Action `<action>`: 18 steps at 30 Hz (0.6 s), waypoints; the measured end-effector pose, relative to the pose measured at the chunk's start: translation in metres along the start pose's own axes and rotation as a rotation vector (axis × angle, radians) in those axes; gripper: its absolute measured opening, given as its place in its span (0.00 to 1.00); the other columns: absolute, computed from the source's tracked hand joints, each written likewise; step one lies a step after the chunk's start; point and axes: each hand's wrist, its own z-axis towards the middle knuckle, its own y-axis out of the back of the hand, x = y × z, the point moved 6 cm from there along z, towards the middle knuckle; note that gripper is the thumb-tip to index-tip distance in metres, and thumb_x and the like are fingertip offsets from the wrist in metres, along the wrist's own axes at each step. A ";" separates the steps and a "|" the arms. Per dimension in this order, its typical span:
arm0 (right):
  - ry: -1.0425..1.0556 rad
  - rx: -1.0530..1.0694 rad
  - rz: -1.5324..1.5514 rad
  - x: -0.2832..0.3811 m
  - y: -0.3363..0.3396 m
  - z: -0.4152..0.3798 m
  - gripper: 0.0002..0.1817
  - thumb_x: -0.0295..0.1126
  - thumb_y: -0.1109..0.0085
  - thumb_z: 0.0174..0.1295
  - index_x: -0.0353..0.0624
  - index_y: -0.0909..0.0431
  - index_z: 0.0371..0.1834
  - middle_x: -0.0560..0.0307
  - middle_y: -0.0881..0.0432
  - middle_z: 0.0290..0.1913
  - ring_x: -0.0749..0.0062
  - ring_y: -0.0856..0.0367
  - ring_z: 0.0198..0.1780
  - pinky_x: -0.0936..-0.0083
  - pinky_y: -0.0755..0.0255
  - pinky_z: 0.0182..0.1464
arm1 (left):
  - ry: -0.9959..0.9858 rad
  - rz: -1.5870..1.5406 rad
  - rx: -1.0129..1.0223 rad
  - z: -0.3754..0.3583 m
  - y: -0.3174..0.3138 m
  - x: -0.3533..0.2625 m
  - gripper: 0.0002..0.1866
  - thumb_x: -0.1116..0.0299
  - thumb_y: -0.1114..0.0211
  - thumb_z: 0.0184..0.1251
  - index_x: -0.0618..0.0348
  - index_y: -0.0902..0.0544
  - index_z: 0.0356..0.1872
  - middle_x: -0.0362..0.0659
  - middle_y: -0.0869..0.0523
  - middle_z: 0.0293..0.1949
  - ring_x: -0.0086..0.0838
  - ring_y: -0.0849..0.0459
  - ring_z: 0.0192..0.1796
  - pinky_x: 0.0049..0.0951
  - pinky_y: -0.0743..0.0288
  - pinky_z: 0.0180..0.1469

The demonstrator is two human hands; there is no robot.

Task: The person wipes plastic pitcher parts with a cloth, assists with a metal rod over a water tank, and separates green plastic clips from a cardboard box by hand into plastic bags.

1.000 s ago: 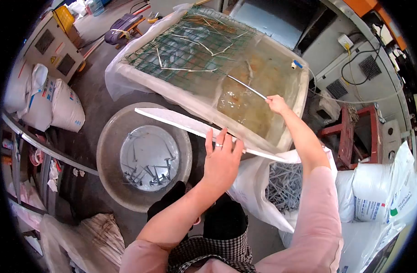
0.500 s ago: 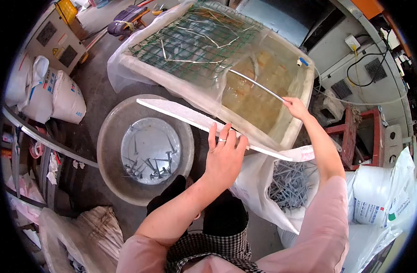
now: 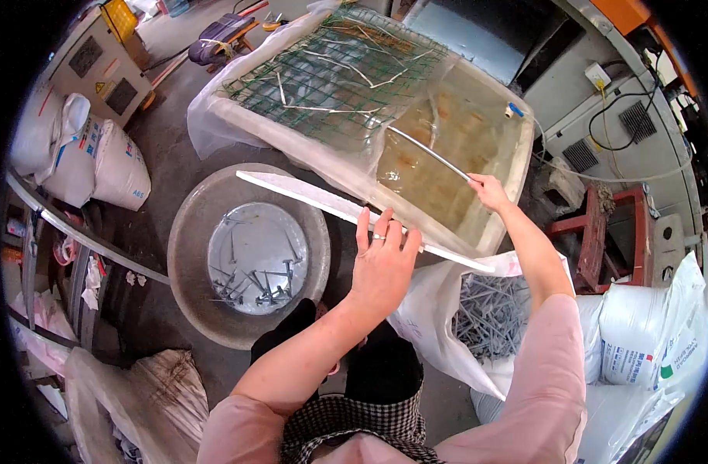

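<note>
My left hand (image 3: pixel 385 259) grips the upper edge of a long white board (image 3: pixel 315 196), which stands on edge between a round basin (image 3: pixel 185 255) and the tub. Closed around the end of a thin metal rod (image 3: pixel 431 152), my right hand (image 3: pixel 491 192) is over the right part of a water-filled tub (image 3: pixel 516 166). The rod's far end reaches to the edge of a green mesh (image 3: pixel 330 77). Grey plastic pieces (image 3: pixel 270 288) lie in the basin. More grey pieces (image 3: pixel 489 317) fill an open white sack (image 3: pixel 439 309) beneath my right forearm.
White filled sacks (image 3: pixel 122 166) stand at the left, and others (image 3: pixel 632 332) at the right. A red metal frame (image 3: pixel 640 236) and a concrete block (image 3: pixel 566 189) are right of the tub. A curved metal rail (image 3: pixel 91 236) runs along the left.
My right hand has moved slightly left and down with the rod. My left hand keeps its hold on the board, and the view has shifted a little.
</note>
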 end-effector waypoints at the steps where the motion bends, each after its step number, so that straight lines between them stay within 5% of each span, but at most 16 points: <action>1: 0.042 -0.032 0.001 0.001 -0.009 0.011 0.16 0.36 0.45 0.64 0.44 0.22 0.53 0.48 0.16 0.36 0.67 0.20 0.34 0.72 0.28 0.39 | -0.007 -0.001 -0.010 0.000 -0.001 0.000 0.08 0.68 0.37 0.56 0.56 0.25 0.35 0.46 0.26 0.39 0.41 0.28 0.58 0.55 0.53 0.68; 3: 0.086 -0.058 0.011 0.015 -0.021 0.025 0.16 0.36 0.45 0.64 0.43 0.21 0.53 0.48 0.15 0.38 0.66 0.19 0.35 0.72 0.27 0.40 | -0.020 0.003 -0.024 -0.001 -0.003 0.000 0.06 0.67 0.40 0.58 0.56 0.25 0.35 0.46 0.26 0.39 0.42 0.28 0.58 0.55 0.53 0.68; 5: -0.083 -0.050 0.061 0.018 -0.036 0.040 0.17 0.37 0.45 0.64 0.42 0.21 0.52 0.43 0.18 0.48 0.55 0.19 0.51 0.68 0.28 0.54 | -0.018 -0.001 -0.014 0.001 -0.002 0.000 0.06 0.68 0.40 0.58 0.56 0.25 0.35 0.46 0.26 0.39 0.42 0.28 0.58 0.56 0.53 0.68; 9: -0.079 -0.114 0.016 0.028 -0.052 0.077 0.17 0.40 0.45 0.64 0.43 0.21 0.51 0.41 0.20 0.48 0.48 0.22 0.51 0.65 0.28 0.53 | -0.031 0.010 0.006 0.001 -0.004 0.003 0.08 0.69 0.39 0.56 0.57 0.24 0.36 0.46 0.26 0.39 0.42 0.28 0.59 0.55 0.54 0.68; 17: -0.045 -0.018 -0.180 0.021 0.015 0.054 0.16 0.38 0.45 0.62 0.46 0.20 0.50 0.44 0.18 0.46 0.50 0.20 0.50 0.65 0.28 0.53 | -0.051 0.010 0.022 -0.001 0.000 0.007 0.09 0.69 0.40 0.55 0.58 0.23 0.37 0.47 0.25 0.40 0.41 0.29 0.60 0.53 0.53 0.68; 18: 0.019 -0.033 -0.172 0.008 0.027 0.046 0.17 0.38 0.45 0.63 0.44 0.21 0.52 0.46 0.17 0.42 0.57 0.19 0.45 0.68 0.27 0.50 | -0.050 0.007 0.021 -0.001 0.000 0.007 0.09 0.69 0.40 0.55 0.58 0.23 0.37 0.47 0.25 0.40 0.41 0.29 0.60 0.53 0.53 0.68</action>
